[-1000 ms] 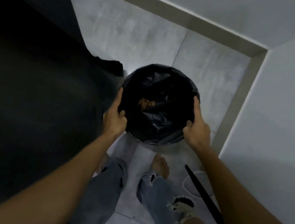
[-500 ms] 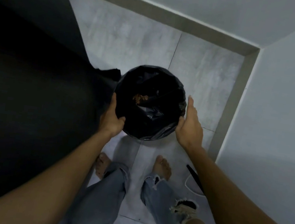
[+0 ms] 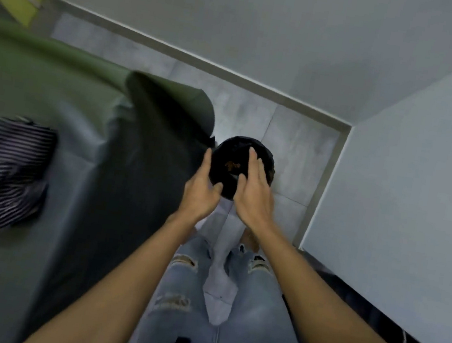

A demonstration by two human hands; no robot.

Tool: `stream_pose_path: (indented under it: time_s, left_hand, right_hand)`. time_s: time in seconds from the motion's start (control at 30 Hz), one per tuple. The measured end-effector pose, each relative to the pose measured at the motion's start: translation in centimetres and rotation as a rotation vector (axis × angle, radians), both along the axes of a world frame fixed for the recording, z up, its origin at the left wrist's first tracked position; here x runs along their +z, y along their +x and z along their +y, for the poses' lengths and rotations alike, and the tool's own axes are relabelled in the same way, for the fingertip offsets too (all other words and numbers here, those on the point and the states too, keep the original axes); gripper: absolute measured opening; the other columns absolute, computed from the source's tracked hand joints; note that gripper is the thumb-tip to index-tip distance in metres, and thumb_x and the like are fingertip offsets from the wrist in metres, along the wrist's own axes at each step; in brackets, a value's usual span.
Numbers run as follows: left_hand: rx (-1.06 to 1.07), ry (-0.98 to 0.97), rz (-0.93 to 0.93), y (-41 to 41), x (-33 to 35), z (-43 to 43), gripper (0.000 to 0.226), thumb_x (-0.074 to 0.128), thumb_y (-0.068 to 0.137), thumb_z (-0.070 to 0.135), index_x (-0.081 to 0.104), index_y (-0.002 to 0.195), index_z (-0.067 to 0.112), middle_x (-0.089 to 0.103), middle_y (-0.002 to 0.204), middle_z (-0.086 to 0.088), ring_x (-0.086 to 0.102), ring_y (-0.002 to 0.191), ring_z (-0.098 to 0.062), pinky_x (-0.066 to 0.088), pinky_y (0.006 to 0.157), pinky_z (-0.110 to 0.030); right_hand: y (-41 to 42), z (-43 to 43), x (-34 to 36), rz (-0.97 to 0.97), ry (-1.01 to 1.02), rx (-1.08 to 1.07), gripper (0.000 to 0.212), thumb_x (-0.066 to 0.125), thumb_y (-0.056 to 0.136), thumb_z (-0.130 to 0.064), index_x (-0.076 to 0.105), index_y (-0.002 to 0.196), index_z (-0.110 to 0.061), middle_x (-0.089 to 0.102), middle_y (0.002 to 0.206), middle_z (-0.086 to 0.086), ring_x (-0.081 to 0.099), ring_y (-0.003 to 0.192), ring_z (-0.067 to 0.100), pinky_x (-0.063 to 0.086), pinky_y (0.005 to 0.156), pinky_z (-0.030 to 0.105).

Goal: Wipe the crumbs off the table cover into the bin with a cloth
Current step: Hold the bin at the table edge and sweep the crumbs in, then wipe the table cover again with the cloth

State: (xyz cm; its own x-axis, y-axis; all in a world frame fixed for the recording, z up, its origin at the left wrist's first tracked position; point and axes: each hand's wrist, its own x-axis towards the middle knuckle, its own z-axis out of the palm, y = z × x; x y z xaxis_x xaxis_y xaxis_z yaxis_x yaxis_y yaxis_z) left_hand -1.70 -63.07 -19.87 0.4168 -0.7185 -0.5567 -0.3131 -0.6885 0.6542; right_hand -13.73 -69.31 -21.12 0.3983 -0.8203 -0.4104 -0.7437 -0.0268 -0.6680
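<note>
Down on the floor [image 3: 297, 152] in the corner sits the black bin [image 3: 267, 159], with brown crumbs [image 3: 232, 166] inside. The left hand [image 3: 201, 194] and right hand [image 3: 253, 195] are over it, fingers straight and loose, holding nothing. The striped cloth [image 3: 7, 169] lies on the green table cover [image 3: 91, 152].

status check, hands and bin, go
Left hand and right hand open, holding nothing, above the bin. Bin on floor in the corner, crumbs inside. Striped cloth lies on the table cover, out of hand.
</note>
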Motion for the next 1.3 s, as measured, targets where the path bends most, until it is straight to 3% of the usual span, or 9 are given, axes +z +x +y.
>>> stream_pose_path:
  time_s: [0.1,0.43,0.6,0.77,0.9,1.0,1.1,1.17,1.3]
  left_hand:
    - [-0.016,-0.12,-0.106,0.0,5.7,2.7,0.08,0.053,0.095,0.01,0.007,0.157,0.028,0.032,0.158,-0.003,0.036,0.141,-0.019,0.029,0.11,-0.021]
    - [0.39,-0.362,-0.337,2.7,15.4,11.3,0.062,0.054,0.095,0.01,0.034,0.152,0.023,0.043,0.151,0.006,0.041,0.137,-0.006,0.038,0.113,-0.032]
    - [0.61,-0.399,-0.517,6.5,17.8,14.6,0.054,0.055,0.093,0.004,0.046,0.144,0.016,0.051,0.143,0.004,0.046,0.134,-0.011,0.033,0.111,-0.021]
    - [0.746,-0.359,-0.622,10.1,18.1,17.8,0.056,0.057,0.087,-0.003,0.051,0.141,0.01,0.052,0.143,-0.004,0.043,0.136,-0.018,0.028,0.113,-0.021]
    - [0.835,-0.277,-0.596,12.5,17.1,20.2,0.058,0.057,0.087,-0.002,0.047,0.143,0.009,0.048,0.148,-0.006,0.036,0.142,-0.02,0.021,0.115,-0.022]
    - [0.865,-0.211,-0.486,13.5,16.6,20.8,0.062,0.057,0.088,0.0,0.041,0.148,0.01,0.043,0.152,-0.007,0.033,0.144,-0.019,0.018,0.113,-0.019]
    - [0.895,-0.223,-0.376,13.6,16.4,19.8,0.062,0.056,0.088,0.005,0.043,0.147,0.022,0.06,0.136,-0.004,0.055,0.127,-0.021,0.039,0.099,-0.019]
    - [0.948,-0.258,-0.332,13.5,16.5,19.5,0.062,0.06,0.087,0.01,0.046,0.145,0.027,0.067,0.126,-0.001,0.061,0.117,-0.018,0.043,0.089,-0.017]
    - [0.928,-0.257,-0.218,13.2,16.3,21.1,0.072,0.061,0.083,0.001,0.039,0.149,0.02,0.065,0.128,0.008,0.061,0.116,-0.01,0.04,0.097,-0.012]
  right_hand:
    - [1.8,2.0,5.7,-0.081,0.018,0.072,0.054,0.028,0.107,-0.033,0.014,0.159,-0.029,0.029,0.162,0.005,0.036,0.143,0.027,0.035,0.115,0.045]
    - [8.4,7.3,16.7,-0.277,-0.017,0.279,0.048,0.036,0.107,-0.031,0.034,0.154,-0.021,0.044,0.154,-0.001,0.041,0.139,0.016,0.035,0.114,0.033]
    - [13.6,9.9,18.0,-0.216,-0.063,0.463,0.046,0.04,0.104,-0.032,0.045,0.148,-0.018,0.058,0.142,0.005,0.05,0.132,0.025,0.039,0.111,0.043]
    - [17.6,11.8,18.4,-0.129,-0.103,0.574,0.05,0.043,0.1,-0.039,0.05,0.142,-0.014,0.064,0.133,0.01,0.055,0.127,0.03,0.042,0.107,0.045]
    - [20.9,13.3,18.7,0.016,-0.219,0.619,0.059,0.046,0.093,-0.062,0.055,0.125,-0.013,0.066,0.124,0.009,0.054,0.123,0.032,0.032,0.105,0.05]
    - [23.8,14.5,18.6,0.066,-0.248,0.546,0.08,0.048,0.084,-0.073,0.049,0.129,-0.006,0.057,0.133,0.013,0.045,0.128,0.035,0.028,0.107,0.052]
    - [26.6,16.3,18.5,0.113,-0.251,0.473,0.107,0.053,0.074,-0.081,0.036,0.139,0.002,0.044,0.141,0.02,0.038,0.131,0.039,0.028,0.108,0.052]
    - [28.0,17.3,18.4,0.129,-0.252,0.442,0.114,0.059,0.073,-0.078,0.026,0.145,0.005,0.038,0.142,0.021,0.038,0.129,0.038,0.031,0.106,0.05]
    - [28.3,17.0,17.8,0.156,-0.269,0.441,0.099,0.07,0.08,-0.057,0.023,0.145,0.001,0.033,0.143,0.019,0.036,0.13,0.037,0.039,0.1,0.05]
